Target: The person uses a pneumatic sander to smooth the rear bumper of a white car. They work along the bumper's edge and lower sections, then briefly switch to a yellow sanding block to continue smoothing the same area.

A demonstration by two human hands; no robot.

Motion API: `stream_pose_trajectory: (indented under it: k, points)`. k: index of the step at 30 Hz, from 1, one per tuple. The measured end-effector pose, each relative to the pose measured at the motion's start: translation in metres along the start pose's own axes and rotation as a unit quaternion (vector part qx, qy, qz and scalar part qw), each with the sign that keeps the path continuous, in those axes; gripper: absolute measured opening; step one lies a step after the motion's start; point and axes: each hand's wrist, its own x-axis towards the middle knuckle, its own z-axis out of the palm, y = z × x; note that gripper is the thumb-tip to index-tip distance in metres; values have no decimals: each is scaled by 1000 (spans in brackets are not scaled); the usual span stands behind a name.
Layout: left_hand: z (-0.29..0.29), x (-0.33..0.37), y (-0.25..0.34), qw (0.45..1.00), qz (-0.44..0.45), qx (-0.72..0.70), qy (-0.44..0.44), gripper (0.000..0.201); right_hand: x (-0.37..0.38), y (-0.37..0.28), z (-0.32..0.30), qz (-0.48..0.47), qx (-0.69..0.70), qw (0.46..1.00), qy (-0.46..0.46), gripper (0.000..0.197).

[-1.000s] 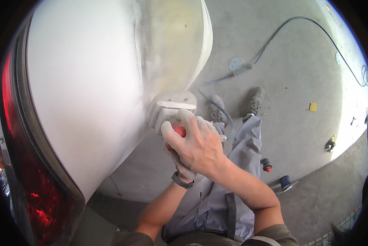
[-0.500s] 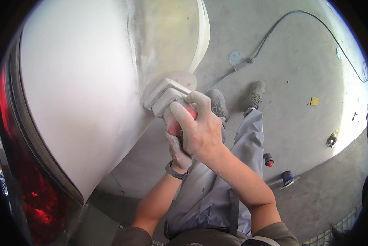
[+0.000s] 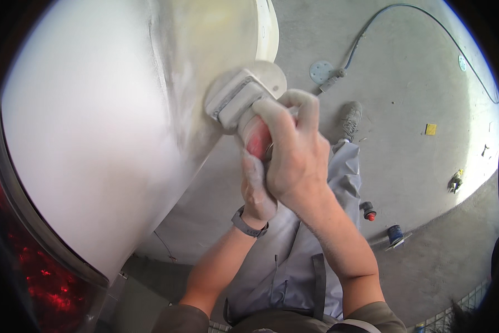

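A dusty orbital sander [image 3: 239,102] with a red body section is held in both hands. Its round pad [image 3: 275,79] lies against the pale car body panel [image 3: 94,122], near the panel's right edge, and partly overhangs that edge. My right hand [image 3: 299,152] is closed around the sander's top and side, fingers coated in white dust. From below, my left hand [image 3: 257,186], with a dark watch [image 3: 248,223] on its wrist, grips the tool's lower end. Part of the left fingers is hidden behind the tool and the right hand. Where the sander works, the panel shows a yellowish sanded patch [image 3: 207,39].
A red tail light [image 3: 44,277] borders the panel at lower left. On the concrete floor, a hose [image 3: 354,51] curves away from a connector [image 3: 331,82]. A yellow square [image 3: 430,129], a red-and-black sander [image 3: 368,211] and a blue-black object [image 3: 395,235] lie to the right.
Both hands have moved the sander up and to the right along the panel's edge. The panel and tail light have shifted left in view. One shoe is now hidden behind my hands.
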Motion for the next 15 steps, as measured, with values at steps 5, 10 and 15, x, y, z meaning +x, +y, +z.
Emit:
stream_pose_trajectory:
  k: [5,10,15]
  points:
    - [16,27,28,998,-44,4,-36,80,16,8,-3,23,38,999,28,65]
    - [-58,-26,8,993,-3,117,7,89,-63,-10,70,30,172,977,121,69]
    - [-133,-70,9,967,-55,248,35,95,-128,-37,132,83,207,965,137,57]
